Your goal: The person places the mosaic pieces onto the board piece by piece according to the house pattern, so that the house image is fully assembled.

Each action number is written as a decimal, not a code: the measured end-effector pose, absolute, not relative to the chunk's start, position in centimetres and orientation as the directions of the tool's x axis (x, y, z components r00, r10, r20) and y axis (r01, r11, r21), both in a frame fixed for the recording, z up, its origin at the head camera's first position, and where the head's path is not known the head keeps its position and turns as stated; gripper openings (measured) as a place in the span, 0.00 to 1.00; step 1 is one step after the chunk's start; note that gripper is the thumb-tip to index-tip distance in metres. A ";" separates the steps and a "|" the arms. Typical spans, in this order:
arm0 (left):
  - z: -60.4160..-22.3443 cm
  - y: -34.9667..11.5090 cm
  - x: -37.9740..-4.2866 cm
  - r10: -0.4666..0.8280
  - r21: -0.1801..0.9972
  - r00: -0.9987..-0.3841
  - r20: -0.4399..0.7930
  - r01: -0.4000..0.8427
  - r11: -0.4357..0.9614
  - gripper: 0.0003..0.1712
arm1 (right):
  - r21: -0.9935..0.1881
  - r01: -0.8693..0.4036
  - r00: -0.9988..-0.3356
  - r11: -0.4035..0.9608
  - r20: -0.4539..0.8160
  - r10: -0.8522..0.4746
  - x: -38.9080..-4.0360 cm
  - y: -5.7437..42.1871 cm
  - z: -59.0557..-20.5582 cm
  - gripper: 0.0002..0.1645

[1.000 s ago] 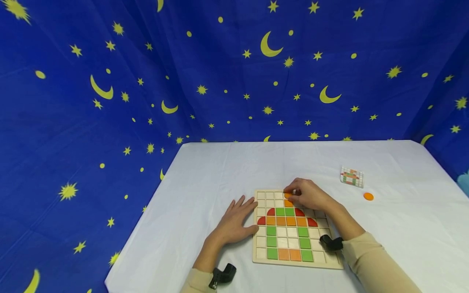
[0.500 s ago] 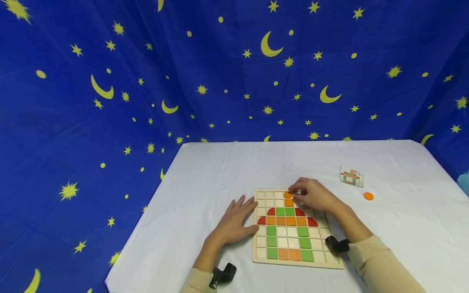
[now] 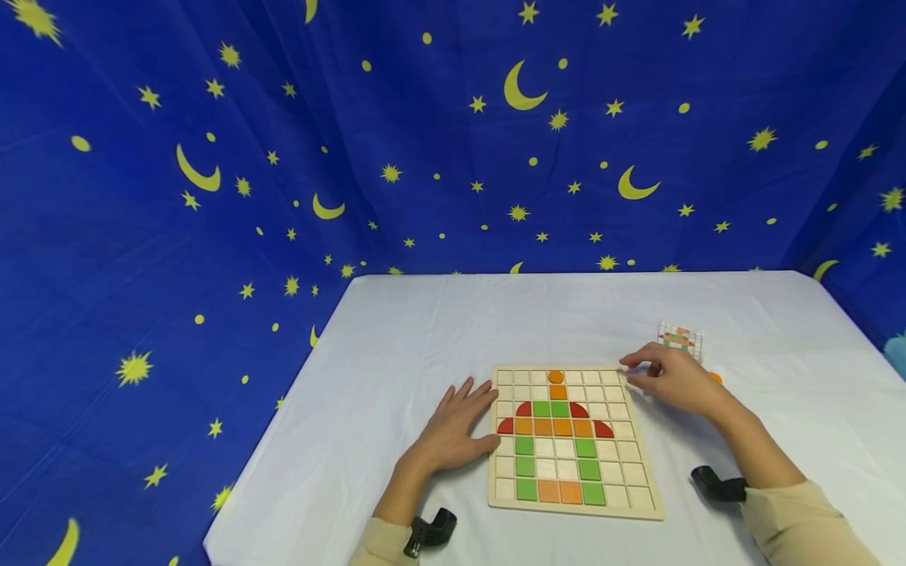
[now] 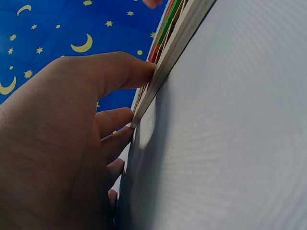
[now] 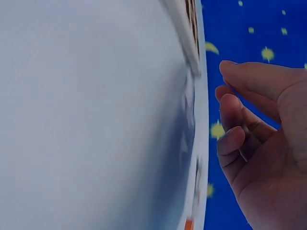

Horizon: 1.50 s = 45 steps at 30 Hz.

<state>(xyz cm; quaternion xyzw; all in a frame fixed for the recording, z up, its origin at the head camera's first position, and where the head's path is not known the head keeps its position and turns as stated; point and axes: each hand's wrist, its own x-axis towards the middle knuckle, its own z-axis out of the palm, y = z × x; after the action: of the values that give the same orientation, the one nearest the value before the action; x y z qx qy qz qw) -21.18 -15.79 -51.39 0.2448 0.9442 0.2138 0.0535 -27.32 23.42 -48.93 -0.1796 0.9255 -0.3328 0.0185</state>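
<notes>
A wooden grid board (image 3: pixel 616 474) lies on the white table, with green, orange and red flat pieces set in its cells. In the top row an orange disc (image 3: pixel 555 377) sits above an orange square (image 3: pixel 557 392). My left hand (image 3: pixel 456 428) rests at the board's left edge, fingers spread; the left wrist view shows thumb and fingertips touching the rim (image 4: pixel 158 79). Above the table, just past the board's top right corner, my right hand (image 3: pixel 672 379) hangs with loosely bent fingers (image 5: pixel 232 112) and nothing between them. Beyond it lies a loose orange disc (image 3: pixel 716 378), partly hidden by that hand.
A small pattern card (image 3: pixel 681 336) with a coloured grid lies at the back right, its lower edge near my right hand. Dark blue curtains (image 3: pixel 453 141) with yellow stars and moons stand behind and beside the white table (image 3: pixel 396 338).
My right hand has let go of the orange disc in the board's top row and moved right, off the board, toward the loose disc and card. My left hand has stayed still.
</notes>
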 end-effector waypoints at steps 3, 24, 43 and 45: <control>-51.4 -15.8 -21.2 0.487 0.433 -0.873 0.009 0.442 0.786 0.42 | -0.600 -0.319 -0.943 0.733 0.120 -0.312 -26.9 25.4 -49.1 0.17; -51.6 -15.8 -21.3 0.489 0.428 -0.872 0.003 0.444 0.788 0.42 | -0.550 -0.102 -0.994 0.829 0.037 -0.098 -24.8 32.2 -50.8 0.23; -51.4 -15.8 -21.1 0.481 0.426 -0.877 0.001 0.436 0.793 0.42 | -0.573 -0.277 -0.961 0.771 0.176 -0.215 -26.1 27.1 -50.1 0.18; -51.4 -15.8 -21.1 0.480 0.425 -0.877 0.002 0.435 0.794 0.42 | -0.586 -0.296 -0.955 0.754 0.175 -0.239 -26.4 25.8 -49.9 0.18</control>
<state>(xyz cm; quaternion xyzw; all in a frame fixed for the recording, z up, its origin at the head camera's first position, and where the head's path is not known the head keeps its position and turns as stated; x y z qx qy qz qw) -21.09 -15.78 -51.44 0.2420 0.9455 0.2112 0.0531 -26.42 25.82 -49.85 -0.1429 0.9355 -0.3201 -0.0449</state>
